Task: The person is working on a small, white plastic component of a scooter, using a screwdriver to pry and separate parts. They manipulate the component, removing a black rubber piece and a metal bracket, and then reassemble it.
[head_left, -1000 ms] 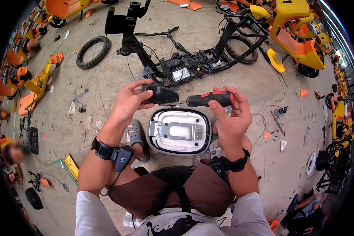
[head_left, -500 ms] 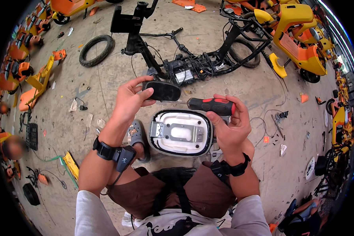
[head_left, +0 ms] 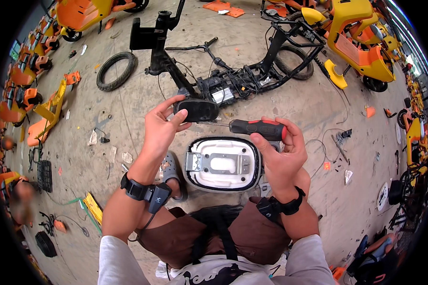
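My left hand (head_left: 160,129) holds a small black oval part (head_left: 196,110) up in front of me. My right hand (head_left: 279,151) grips a screwdriver (head_left: 257,128) with a red and black handle, its thin shaft pointing left into the black part. Below the two hands, on the ground between my knees, lies a white oval housing (head_left: 222,164) with a black rim and a metal bracket in its middle. Neither hand touches the housing. Both wrists wear black bands.
A stripped black scooter frame (head_left: 233,80) lies just beyond my hands. A loose tyre (head_left: 115,71) rests at the far left. Orange and yellow scooter bodies (head_left: 361,42) and panels (head_left: 47,114) ring the concrete floor. Small scraps and wires are scattered about. My grey shoe (head_left: 172,173) is beside the housing.
The hands with the black part and the screwdriver have risen slightly and drawn a little closer together; the housing stays put.
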Motion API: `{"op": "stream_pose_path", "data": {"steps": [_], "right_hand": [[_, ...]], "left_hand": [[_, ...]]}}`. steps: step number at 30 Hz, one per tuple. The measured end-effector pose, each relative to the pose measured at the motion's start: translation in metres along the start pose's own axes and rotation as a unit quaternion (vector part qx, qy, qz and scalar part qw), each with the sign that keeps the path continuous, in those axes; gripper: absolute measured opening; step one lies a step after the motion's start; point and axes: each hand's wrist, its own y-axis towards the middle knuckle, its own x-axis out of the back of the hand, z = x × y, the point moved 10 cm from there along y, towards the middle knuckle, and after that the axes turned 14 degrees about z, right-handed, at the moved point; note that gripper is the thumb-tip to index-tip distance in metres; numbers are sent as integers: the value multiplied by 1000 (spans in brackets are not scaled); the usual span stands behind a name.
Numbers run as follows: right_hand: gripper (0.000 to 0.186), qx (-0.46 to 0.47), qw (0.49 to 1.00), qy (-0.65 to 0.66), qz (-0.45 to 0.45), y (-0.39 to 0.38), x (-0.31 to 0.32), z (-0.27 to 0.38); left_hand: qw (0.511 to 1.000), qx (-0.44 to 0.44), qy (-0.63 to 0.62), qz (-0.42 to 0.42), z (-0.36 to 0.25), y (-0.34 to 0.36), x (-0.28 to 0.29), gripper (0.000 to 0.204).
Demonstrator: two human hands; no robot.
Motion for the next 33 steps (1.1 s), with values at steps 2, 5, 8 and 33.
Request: {"op": "stream_pose_path", "data": {"steps": [2,5,8,33], "right_hand": [[53,-1,1000,17,-10,-2,2,1],[52,-7,999,28,-22,-2,4,-1],[51,-26,998,42,-36,-2,7,-3],[45,103,995,-1,3,-2,-7,12]], "left_hand": [[1000,-9,6,2,-1,0,-2,38],[1000,-22,17,-2,-2,1,-4,39],[999,-43,20,-11,-3,0,-7,39],[993,-3,115,8,17,9,-6,39]]}}
